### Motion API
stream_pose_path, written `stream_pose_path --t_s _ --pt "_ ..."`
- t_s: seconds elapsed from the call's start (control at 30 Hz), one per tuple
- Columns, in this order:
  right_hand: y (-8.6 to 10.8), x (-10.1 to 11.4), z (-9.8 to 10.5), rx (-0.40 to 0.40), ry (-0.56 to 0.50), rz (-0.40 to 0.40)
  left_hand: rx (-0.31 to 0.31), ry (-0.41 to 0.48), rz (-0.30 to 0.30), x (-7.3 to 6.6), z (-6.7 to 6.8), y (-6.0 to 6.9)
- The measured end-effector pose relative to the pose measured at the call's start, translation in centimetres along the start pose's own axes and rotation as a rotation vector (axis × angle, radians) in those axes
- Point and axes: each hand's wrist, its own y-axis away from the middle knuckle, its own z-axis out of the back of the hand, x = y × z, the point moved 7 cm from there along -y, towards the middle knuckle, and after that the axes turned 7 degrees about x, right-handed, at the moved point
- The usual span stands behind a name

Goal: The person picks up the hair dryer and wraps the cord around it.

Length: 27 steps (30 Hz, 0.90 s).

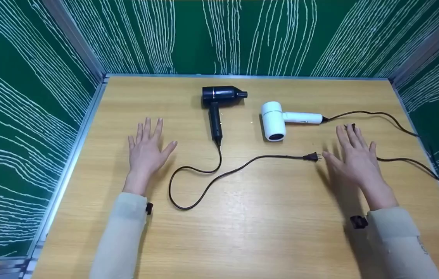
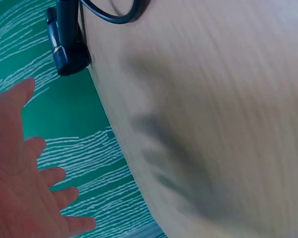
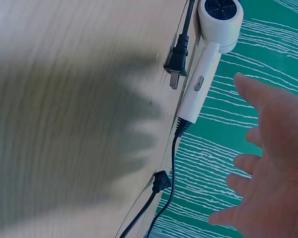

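Observation:
Fingers spread, my left hand (image 1: 146, 151) hovers over the left part of the table, holding nothing. To its right lies a black hair dryer (image 1: 223, 95), nozzle pointing right and handle toward me. My right hand (image 1: 357, 164), also spread and empty, is above the table's right side. Just left of its thumb is the black dryer's plug (image 1: 312, 156). A white hair dryer (image 1: 274, 122) lies beyond that plug, its handle pointing right. In the right wrist view, the white dryer's plug (image 3: 161, 181) shows; from the head it is partly hidden behind my right fingertips.
The black dryer's cord (image 1: 182, 208) loops across the middle of the wooden table (image 1: 242, 240). The white dryer's cord (image 1: 382, 113) runs over the right edge and back. Green panels (image 1: 188, 38) with white wavy lines stand around the back and sides.

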Motion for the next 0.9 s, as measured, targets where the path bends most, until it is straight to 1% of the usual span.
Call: stream_pose_path --t_s 0.23,0.53,0.77,0.9 --pt "-0.3 0.9 0.0 -0.001 0.0 0.012 0.014 -0.036 -0.045 -2.3 0.6 -1.7" --pt "-0.7 2.4 -0.1 0.022 -0.007 0.037 0.061 -0.077 -0.091 -5.6 1.1 -4.6" --pt "-0.9 3.5 -0.5 0.022 0.002 0.058 0.091 -0.112 -0.099 -7.8 1.4 -6.7" --pt "-1.0 4.3 -0.6 0.034 -0.002 0.065 0.099 -0.083 -0.106 -9.3 1.4 -7.9"
